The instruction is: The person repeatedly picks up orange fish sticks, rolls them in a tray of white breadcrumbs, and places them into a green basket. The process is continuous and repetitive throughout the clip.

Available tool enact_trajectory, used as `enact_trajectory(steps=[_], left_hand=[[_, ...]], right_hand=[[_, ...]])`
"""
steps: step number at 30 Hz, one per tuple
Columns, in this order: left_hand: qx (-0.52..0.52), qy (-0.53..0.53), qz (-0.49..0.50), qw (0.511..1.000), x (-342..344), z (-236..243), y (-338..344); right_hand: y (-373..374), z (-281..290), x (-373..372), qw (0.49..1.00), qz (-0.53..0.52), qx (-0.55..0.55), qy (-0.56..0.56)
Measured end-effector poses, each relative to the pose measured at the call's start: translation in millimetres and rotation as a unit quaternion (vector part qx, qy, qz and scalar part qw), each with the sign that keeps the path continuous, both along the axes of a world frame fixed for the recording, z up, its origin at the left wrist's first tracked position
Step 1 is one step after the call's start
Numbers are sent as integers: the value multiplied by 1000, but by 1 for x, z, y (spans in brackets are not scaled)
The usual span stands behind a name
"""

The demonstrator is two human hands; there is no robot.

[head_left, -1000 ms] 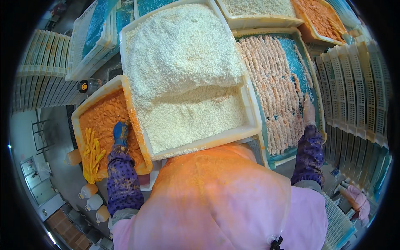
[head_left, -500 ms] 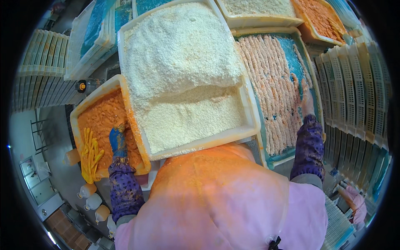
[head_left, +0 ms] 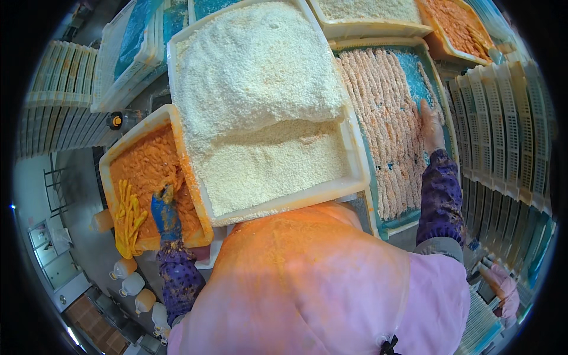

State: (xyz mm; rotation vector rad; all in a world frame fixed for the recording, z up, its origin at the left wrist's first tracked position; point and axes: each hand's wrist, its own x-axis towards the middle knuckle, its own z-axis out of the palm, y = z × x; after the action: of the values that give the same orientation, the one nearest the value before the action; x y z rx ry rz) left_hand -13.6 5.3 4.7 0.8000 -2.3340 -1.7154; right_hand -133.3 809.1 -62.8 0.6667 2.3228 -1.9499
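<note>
My left hand, in a blue glove smeared orange, is inside the tub of orange marinated meat. Its fingers are closed round a strip of the orange meat. A pair of yellow gloves lies on the meat at the tub's left edge. My right hand, in a clear glove, rests with fingers stretched out at the right side of a blue-lined tray. Rows of crumb-coated meat strips fill most of that tray. Between my hands stands a big white tub of pale breadcrumbs.
Stacked perforated trays stand at the right and left. More tubs of crumbs and orange meat sit at the far side. Several plastic jugs stand on the floor at left. Another person is at lower right.
My left hand has drawn slightly back toward me, with an orange strip now showing at its fingers. My right hand has shifted and its fingers now point up along the tray's blue gap.
</note>
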Motion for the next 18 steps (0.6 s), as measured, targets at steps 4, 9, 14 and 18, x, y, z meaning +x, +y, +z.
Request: enact_trajectory(steps=[4,9,14,18], left_hand=[[-342,70,-173,921,10,19,-8],[-55,-122,-87,987,21,-14,-45],[-457,-299,-217,809,59,-22,-67],[-324,-316,-147,879,68,-10,-96]], right_hand=[[9,1,37,999,-29,-25,9],[-3,39,99,975,46,166,-143],[-7,44,110,982,-15,78,-171],[-47,75,95,951,-41,253,-175]])
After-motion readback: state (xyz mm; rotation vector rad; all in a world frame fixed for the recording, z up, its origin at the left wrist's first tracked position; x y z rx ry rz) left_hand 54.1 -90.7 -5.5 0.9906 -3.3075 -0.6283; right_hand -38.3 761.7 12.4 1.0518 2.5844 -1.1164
